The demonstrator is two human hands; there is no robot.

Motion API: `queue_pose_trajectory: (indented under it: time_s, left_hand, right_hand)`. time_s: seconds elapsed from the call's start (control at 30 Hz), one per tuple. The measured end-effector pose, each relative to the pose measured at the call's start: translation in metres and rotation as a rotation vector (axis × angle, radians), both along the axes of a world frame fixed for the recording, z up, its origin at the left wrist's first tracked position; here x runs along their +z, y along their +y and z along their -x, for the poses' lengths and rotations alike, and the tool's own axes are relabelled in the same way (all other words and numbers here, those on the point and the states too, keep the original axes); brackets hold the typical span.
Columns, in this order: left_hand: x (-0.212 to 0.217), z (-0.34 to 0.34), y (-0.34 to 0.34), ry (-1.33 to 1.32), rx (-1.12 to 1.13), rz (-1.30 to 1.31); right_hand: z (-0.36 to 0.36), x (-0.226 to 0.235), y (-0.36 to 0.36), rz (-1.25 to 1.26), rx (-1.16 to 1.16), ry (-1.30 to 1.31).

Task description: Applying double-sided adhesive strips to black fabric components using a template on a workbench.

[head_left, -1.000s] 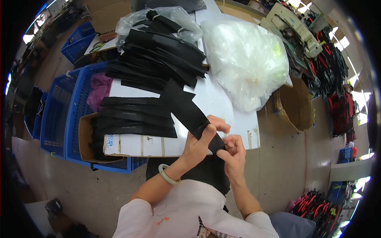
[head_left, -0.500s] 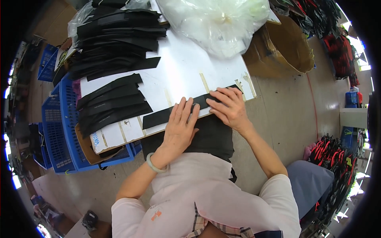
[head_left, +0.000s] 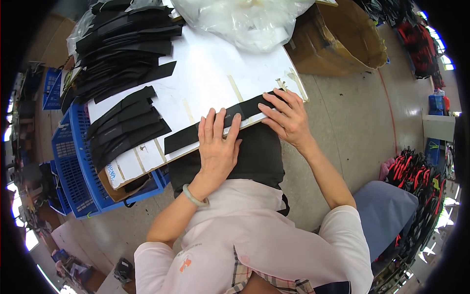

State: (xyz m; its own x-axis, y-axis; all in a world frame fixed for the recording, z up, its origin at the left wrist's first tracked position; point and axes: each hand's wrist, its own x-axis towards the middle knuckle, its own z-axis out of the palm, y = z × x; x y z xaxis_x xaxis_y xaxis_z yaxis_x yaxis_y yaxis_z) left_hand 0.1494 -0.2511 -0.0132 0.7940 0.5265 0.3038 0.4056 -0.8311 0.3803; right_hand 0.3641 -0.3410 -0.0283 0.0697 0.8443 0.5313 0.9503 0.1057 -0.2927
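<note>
A long, flat black fabric strip (head_left: 182, 139) lies along the near edge of the white table, with a small pale printed mark near its middle. My left hand (head_left: 215, 147) rests on its middle part, fingers stretched out and slightly apart, thumb beside the table edge. Toward the strip's right end, my right hand (head_left: 290, 117) presses lightly with its fingers extended and spread. Neither hand grips anything. To the left lies a small fanned pile of similar black strips (head_left: 125, 125), and behind it a larger heap of black strips (head_left: 125, 51).
Clear plastic bags (head_left: 240, 22) sit at the table's far side. Beyond the right corner stands an open cardboard box (head_left: 313, 54). Blue plastic crates (head_left: 83, 161) stand left of the table (head_left: 200, 63). A grey-covered object (head_left: 384, 210) is at my right.
The view has shifted, so the table appears farther left. My right hand has slid toward the strip's right end, and my left hand's fingers have spread, uncovering more of the strip between the hands.
</note>
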Motion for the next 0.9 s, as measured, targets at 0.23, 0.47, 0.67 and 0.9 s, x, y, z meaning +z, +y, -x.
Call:
queue_pose_trajectory:
  time_s: [0.23, 0.47, 0.67, 0.9]
  left_hand:
    - [-0.007, -0.008, -0.007, 0.021, -0.034, -0.022]
    - [-0.006, -0.007, -0.007, 0.025, -0.037, 0.003]
    - [-0.006, -0.009, -0.009, 0.029, -0.029, 0.012]
    - [-0.014, -0.009, -0.006, 0.005, -0.009, -0.057]
  right_hand:
    - [-0.001, -0.008, 0.000, -0.047, -0.007, 0.011]
    - [-0.003, -0.009, 0.001, -0.066, 0.006, 0.013]
    - [-0.003, -0.011, 0.001, -0.065, 0.004, 0.024]
    - [-0.002, -0.012, 0.003, -0.070, 0.010, 0.028]
